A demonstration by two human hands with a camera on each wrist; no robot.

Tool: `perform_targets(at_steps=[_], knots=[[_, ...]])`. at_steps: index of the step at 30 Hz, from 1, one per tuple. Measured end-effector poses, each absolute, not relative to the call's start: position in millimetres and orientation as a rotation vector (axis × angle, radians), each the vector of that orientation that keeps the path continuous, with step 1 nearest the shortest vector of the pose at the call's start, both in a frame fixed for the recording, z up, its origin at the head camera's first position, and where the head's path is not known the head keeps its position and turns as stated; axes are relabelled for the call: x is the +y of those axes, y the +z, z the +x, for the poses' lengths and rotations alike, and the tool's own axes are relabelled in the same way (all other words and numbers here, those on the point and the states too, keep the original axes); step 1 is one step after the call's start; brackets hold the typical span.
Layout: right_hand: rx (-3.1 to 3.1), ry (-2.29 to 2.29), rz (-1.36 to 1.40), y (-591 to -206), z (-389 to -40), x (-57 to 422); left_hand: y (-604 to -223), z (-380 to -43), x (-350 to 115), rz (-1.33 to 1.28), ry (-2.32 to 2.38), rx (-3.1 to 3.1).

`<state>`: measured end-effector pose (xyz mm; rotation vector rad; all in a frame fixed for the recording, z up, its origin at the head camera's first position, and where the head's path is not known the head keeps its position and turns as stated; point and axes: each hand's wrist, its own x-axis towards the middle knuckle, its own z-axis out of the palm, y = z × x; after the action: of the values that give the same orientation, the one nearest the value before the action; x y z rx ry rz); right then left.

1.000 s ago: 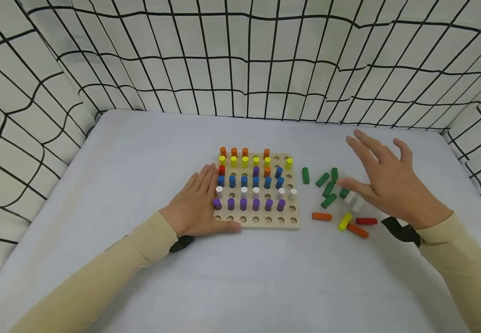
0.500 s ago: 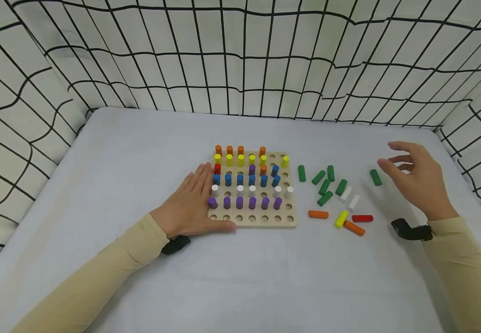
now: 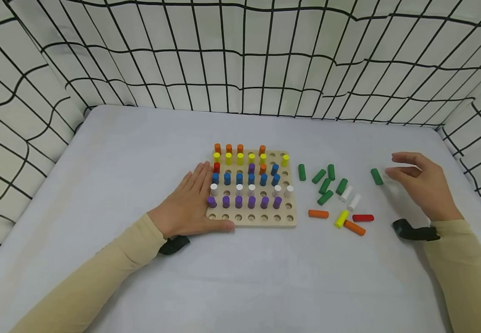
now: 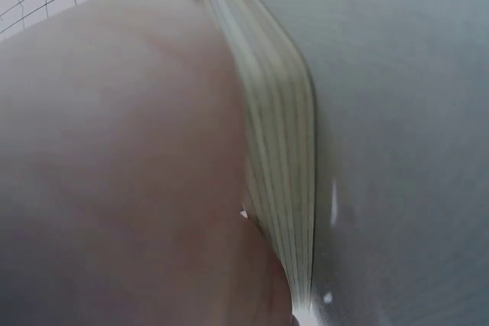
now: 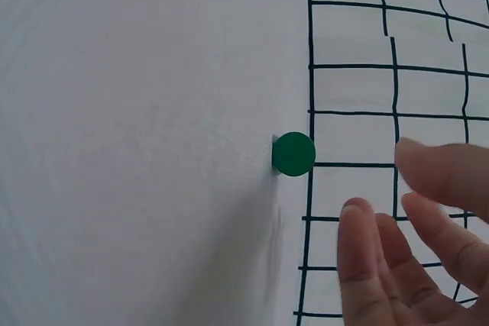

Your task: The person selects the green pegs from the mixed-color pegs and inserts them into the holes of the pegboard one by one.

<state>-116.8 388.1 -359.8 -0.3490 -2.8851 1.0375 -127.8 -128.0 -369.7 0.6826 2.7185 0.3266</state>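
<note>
My left hand [image 3: 186, 208] rests along the left side of a wooden pegboard [image 3: 261, 223], thumb at its front edge. In the left wrist view, that hand [image 4: 130, 166] lies against the board's layered wooden edge [image 4: 283, 150]. Coloured pegs stand in rows in the holes, such as purple pegs [image 3: 238, 202] toward the front and yellow pegs [image 3: 240, 159] toward the back. My right hand [image 3: 423, 187] hovers over the table's right side, fingers bent, thumb apart, holding nothing. Just left of its fingertips a green peg [image 3: 376, 176] lies alone; the right wrist view shows its round end [image 5: 294, 154].
Right of the board lie several loose green pegs [image 3: 325, 186], two white pegs [image 3: 354, 202], two orange pegs [image 3: 318, 214], a yellow peg [image 3: 341, 219] and a red peg [image 3: 362, 218]. A black-lined net [image 3: 261, 69] rises around the table.
My right hand has moved right and toward me from over the loose pegs, its spread fingers now more bent. The lone green peg has come into sight. My left hand stays at the board.
</note>
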Motion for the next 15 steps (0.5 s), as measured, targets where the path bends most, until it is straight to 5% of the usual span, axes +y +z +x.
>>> perform_targets(at_steps=[15], knots=[[-2.994, 1.053, -0.370, -376, -124, 391, -370, -129, -128, 0.676, 0.338, 2.715]])
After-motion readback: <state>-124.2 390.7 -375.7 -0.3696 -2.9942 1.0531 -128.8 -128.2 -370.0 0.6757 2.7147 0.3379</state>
